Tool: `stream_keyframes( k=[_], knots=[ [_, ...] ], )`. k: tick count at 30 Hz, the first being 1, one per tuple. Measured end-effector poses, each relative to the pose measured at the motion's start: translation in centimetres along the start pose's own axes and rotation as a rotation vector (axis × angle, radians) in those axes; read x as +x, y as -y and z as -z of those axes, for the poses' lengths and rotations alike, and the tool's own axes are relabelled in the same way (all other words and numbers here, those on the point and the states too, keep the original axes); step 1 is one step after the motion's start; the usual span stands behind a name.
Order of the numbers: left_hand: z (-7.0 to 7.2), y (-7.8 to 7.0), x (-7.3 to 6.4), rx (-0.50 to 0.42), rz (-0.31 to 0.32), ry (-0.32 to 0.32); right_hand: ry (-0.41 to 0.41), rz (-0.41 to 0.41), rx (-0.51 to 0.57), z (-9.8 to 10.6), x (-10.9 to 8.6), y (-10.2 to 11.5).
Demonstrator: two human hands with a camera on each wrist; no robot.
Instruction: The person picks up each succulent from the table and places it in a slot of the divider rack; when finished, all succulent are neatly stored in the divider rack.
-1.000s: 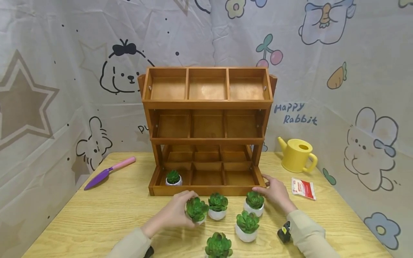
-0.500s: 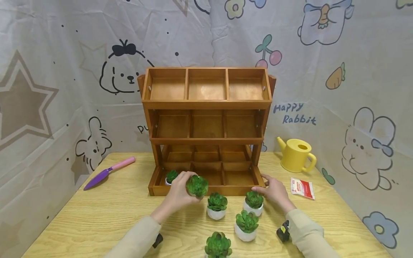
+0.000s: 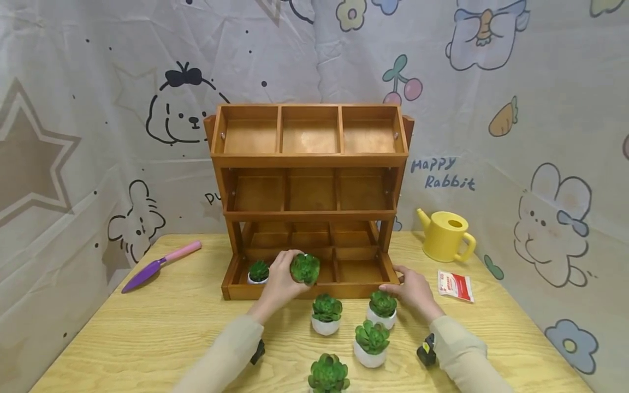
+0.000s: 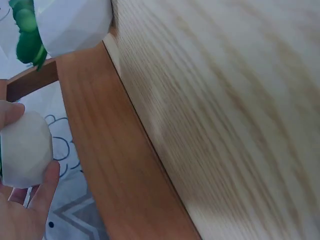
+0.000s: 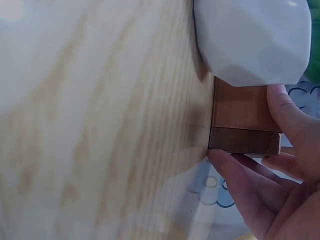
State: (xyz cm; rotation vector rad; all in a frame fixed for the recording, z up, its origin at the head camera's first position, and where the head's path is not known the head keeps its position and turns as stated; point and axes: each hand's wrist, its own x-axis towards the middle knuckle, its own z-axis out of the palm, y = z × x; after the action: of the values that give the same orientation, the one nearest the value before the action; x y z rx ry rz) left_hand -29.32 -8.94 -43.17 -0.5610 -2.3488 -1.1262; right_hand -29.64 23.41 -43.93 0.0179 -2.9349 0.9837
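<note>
My left hand holds a potted succulent over the bottom tier of a brown wooden shelf, by the middle front compartment. In the left wrist view, thumb and fingers grip its white faceted pot above the front board. Another succulent sits in the left front compartment. My right hand grips the shelf's front right corner, thumb on the front, fingers round the side. One potted succulent stands close to that thumb.
More potted succulents stand on the table in front of the shelf: one at the middle, one to its right, one at the near edge. A purple trowel lies left; a yellow watering can and a red-white packet are right.
My left hand has lifted the succulent off the table and carried it forward, up over the bottom tier's front board. The right hand stays at the shelf corner. The head view has shifted slightly.
</note>
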Motion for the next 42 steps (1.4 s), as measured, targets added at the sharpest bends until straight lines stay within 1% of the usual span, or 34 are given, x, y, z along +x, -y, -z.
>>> stream_keyframes(
  k=[4, 10, 15, 20, 24, 28, 38, 42],
  knots=[
    [-1.0, 0.7, 0.5, 0.002, 0.034, -0.007, -0.01, -0.002, -0.001, -0.2, 0.1, -0.2],
    [-2.0, 1.4, 0.4, 0.007, 0.061, -0.01, -0.018, 0.003, -0.016, -0.5, 0.2, -0.1],
    [-2.3, 1.5, 0.4, -0.003, 0.076, -0.007, -0.016, -0.009, -0.018, -0.3, 0.3, 0.0],
    [-2.4, 1.6, 0.6, -0.012, 0.124, 0.012, -0.003, -0.005, -0.031, -0.2, 0.1, 0.0],
    [-2.5, 1.8, 0.7, -0.025, 0.163, 0.023, -0.009, -0.003, -0.031, -0.2, 0.1, -0.1],
    [-2.5, 1.7, 1.1, -0.016, 0.18, 0.045, -0.02, 0.003, -0.037, -0.1, 0.1, -0.2],
    [-2.7, 1.2, 1.5, 0.016, 0.221, 0.134, -0.013, 0.0, -0.035, -0.1, 0.0, -0.2],
    [-2.7, 0.9, 1.9, 0.046, 0.266, 0.163, -0.008, -0.005, -0.029, -0.1, 0.0, -0.3]
  ],
)
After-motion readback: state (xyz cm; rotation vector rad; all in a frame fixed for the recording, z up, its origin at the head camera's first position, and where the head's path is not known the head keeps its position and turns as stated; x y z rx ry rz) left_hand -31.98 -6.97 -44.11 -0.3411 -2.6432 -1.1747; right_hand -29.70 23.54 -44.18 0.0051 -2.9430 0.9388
